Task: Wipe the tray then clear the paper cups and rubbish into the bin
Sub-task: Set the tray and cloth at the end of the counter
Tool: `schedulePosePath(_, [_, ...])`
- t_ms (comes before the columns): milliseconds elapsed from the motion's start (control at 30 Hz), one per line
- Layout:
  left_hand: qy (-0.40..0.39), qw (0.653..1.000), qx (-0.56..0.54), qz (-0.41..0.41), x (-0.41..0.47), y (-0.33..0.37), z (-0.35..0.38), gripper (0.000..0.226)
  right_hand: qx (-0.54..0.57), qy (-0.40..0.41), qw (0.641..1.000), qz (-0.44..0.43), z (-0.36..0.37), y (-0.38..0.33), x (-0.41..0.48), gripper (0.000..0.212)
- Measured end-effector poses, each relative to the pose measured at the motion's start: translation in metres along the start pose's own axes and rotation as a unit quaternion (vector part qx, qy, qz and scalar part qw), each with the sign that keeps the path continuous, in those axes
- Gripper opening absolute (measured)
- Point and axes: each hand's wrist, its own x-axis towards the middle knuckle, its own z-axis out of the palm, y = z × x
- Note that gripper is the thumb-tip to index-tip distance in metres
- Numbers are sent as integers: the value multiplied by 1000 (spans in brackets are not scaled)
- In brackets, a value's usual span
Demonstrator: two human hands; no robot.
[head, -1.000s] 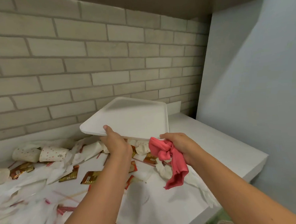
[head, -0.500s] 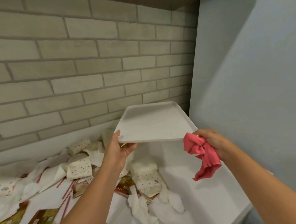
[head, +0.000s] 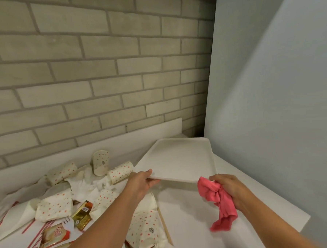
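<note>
A white rectangular tray (head: 181, 159) is held just above the right end of the white counter, near the corner by the wall. My left hand (head: 141, 183) grips its near left edge, thumb on top. My right hand (head: 229, 188) is closed on a crumpled pink cloth (head: 218, 202) at the tray's near right corner. Several spotted paper cups (head: 100, 162) lie or stand on the counter to the left, some crushed (head: 55, 206). Among them lie white napkins (head: 86, 186), gold sachets (head: 82, 215) and pink stirrers (head: 37, 234).
A brick wall (head: 99, 79) rises behind the counter and a pale blue wall (head: 271, 99) closes the right side. The counter's right edge (head: 304, 220) drops off near my right forearm. A wooden stick (head: 164, 226) lies beside a crushed cup. No bin is visible.
The tray has travelled right and down, from above the rubbish to the corner by the blue wall. Both hands moved with it, the right still holding the cloth. The view has tilted down.
</note>
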Motion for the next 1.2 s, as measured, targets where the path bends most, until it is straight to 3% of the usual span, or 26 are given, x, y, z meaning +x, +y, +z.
schedulePosePath(100, [13, 999, 19, -33, 23, 1, -4, 23, -56, 12, 998, 10, 2, 13, 6, 21])
schedulePosePath(200, [36, 997, 51, -42, 42, 9, -12, 25, -198, -26, 980, 22, 10, 15, 5, 37])
schedulePosePath(267, [46, 996, 65, -47, 49, 14, -16, 22, -340, -40, 939, 25, 14, 9, 9, 34])
schedulePosePath(367, [70, 992, 88, -51, 57, 18, -22, 23, -528, -16, 849, -32, 15, -1, 20, 17])
schedulePosePath(433, [84, 990, 104, -39, 66, 19, -29, 28, -603, 8, 797, -30, 19, -6, 25, 36])
schedulePosePath(533, [100, 987, 127, -25, 80, 18, -40, 52, -673, 10, 739, -26, 21, -8, 33, 63])
schedulePosePath(700, [116, 982, 151, -5, 90, 16, -45, 65, -751, -6, 659, -45, 31, -9, 47, 50])
schedulePosePath(800, [108, 973, 201, 21, 94, 16, -43, 74, -769, -16, 637, -51, 36, -9, 56, 46])
schedulePosePath(867, [101, 955, 275, 46, 89, 16, -40, 80, -769, -9, 636, -55, 38, -7, 64, 44])
schedulePosePath(933, [127, 915, 380, 42, 91, 15, -40, 76, -765, 5, 641, -63, 42, -5, 70, 45])
schedulePosePath(967, [129, 893, 430, 24, 91, 16, -39, 68, -764, 12, 641, -69, 44, -5, 73, 45])
schedulePosePath(1067, [87, 840, 535, -9, 84, 16, -33, 12, -769, 21, 634, -84, 50, -6, 78, 42])
schedulePosePath(1133, [72, 791, 607, -12, 86, 13, -30, 15, -776, 17, 625, -84, 55, -5, 81, 40])
schedulePosePath(1200, [86, 766, 637, -2, 88, 12, -28, 29, -784, 16, 615, -86, 61, -4, 84, 38])
